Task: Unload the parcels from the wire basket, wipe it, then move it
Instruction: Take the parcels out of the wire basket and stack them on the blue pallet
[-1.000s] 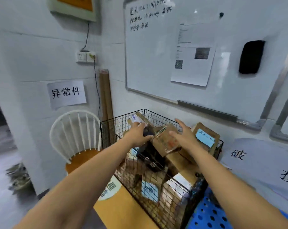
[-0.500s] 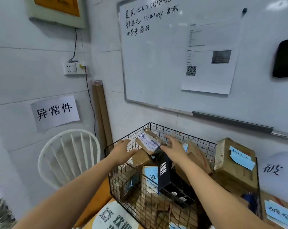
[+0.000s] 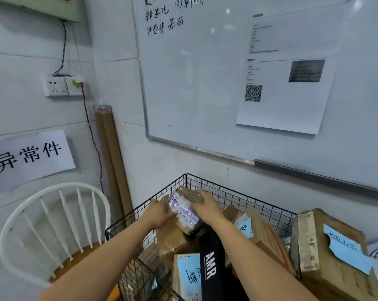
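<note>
A black wire basket (image 3: 218,190) stands against the wall, piled with cardboard parcels. At the top of the pile lies a small taped cardboard parcel (image 3: 184,208) with a white printed label. My left hand (image 3: 160,213) grips its left side and my right hand (image 3: 205,205) grips its top and right side. Below it sit a black box (image 3: 211,263) marked AMR and a parcel with a blue note (image 3: 188,272). The basket's bottom is hidden by the parcels.
A white-backed chair (image 3: 53,227) stands left of the basket. Cardboard tubes (image 3: 112,157) lean in the corner. A large box with a blue note (image 3: 333,253) sits right of the basket. A whiteboard (image 3: 205,72) hangs on the wall above.
The camera has come closer to the basket. Both hands have closed in on the small labelled parcel at the top and now hold it from either side.
</note>
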